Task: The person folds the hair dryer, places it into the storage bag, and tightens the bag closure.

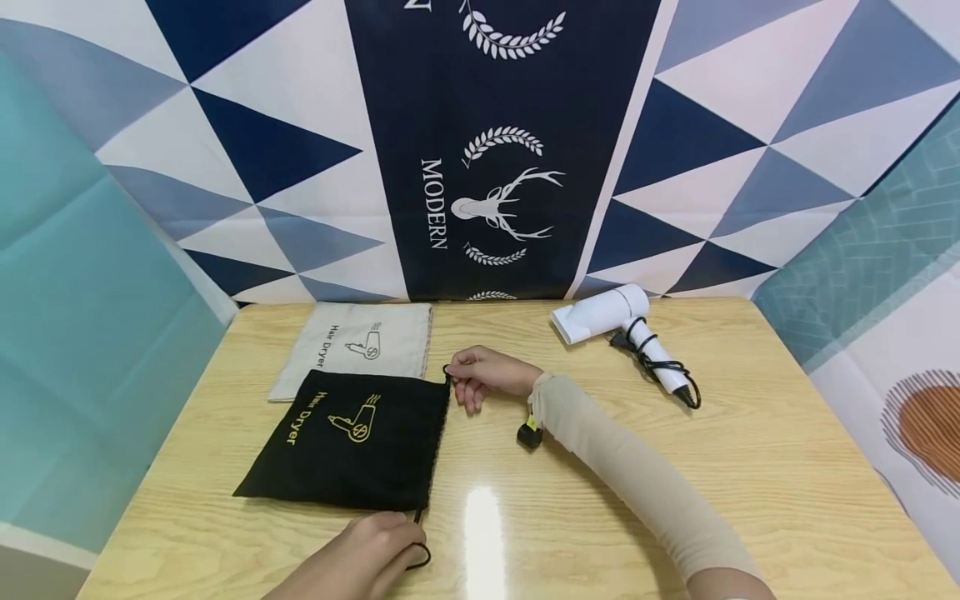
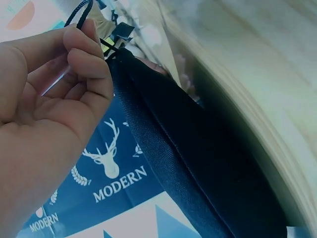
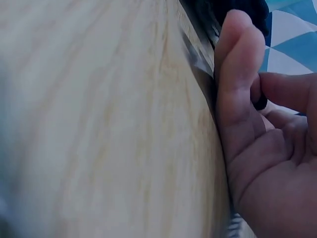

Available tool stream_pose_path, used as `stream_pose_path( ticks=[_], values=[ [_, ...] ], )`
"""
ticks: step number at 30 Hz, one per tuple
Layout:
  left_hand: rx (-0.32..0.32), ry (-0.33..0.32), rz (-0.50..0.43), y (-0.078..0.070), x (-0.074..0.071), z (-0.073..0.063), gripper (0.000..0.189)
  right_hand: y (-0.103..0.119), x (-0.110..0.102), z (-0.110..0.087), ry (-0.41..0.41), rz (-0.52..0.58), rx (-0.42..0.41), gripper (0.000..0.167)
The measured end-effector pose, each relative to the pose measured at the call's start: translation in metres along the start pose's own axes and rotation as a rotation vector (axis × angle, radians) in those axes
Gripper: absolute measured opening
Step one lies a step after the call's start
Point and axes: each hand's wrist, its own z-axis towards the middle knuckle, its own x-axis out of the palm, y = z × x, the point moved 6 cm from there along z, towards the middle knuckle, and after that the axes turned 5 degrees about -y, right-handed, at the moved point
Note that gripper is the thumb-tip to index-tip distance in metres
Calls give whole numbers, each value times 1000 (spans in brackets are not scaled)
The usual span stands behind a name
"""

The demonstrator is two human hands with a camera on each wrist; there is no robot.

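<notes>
A black drawstring bag (image 1: 307, 467), printed in yellow with "Hair Dryer" and a dryer outline, lies flat on the left half of the table. At its near corner my left hand (image 1: 360, 554) pinches a loop of black cord (image 2: 81, 17) between thumb and index finger, as the left wrist view shows. My right hand (image 1: 491, 375) pinches the cord at the bag's far corner. In the right wrist view, a bit of dark cord (image 3: 260, 103) shows between the thumb and fingers of that hand. The bag's mouth edge runs between both hands.
Behind the black bag, and partly under it, lies a white bag (image 1: 401, 354) with the same print. A white hair dryer (image 1: 600, 315), its black cord wound round the handle, lies at the back right of the wooden table (image 1: 600, 533). Patterned panels stand around the table.
</notes>
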Motion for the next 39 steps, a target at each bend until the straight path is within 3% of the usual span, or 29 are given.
stream_pose_path(
  ticks=[8,20,29,34,39],
  values=[
    [60,-108,6,-3,-4,-7,11,5,-3,3,-67,-32,-7,26],
    [-138,54,-108,0,-4,-6,16,10,-18,4,-144,-19,-44,26],
    [-157,57,-163,0,-3,-13,24,11,-26,7,-255,-37,-129,32],
    [-186,89,-200,1,-2,-15,27,14,-29,9,-298,-43,-136,30],
    [-164,89,-224,0,-4,-17,24,15,-33,12,-316,-47,-128,31]
  ],
)
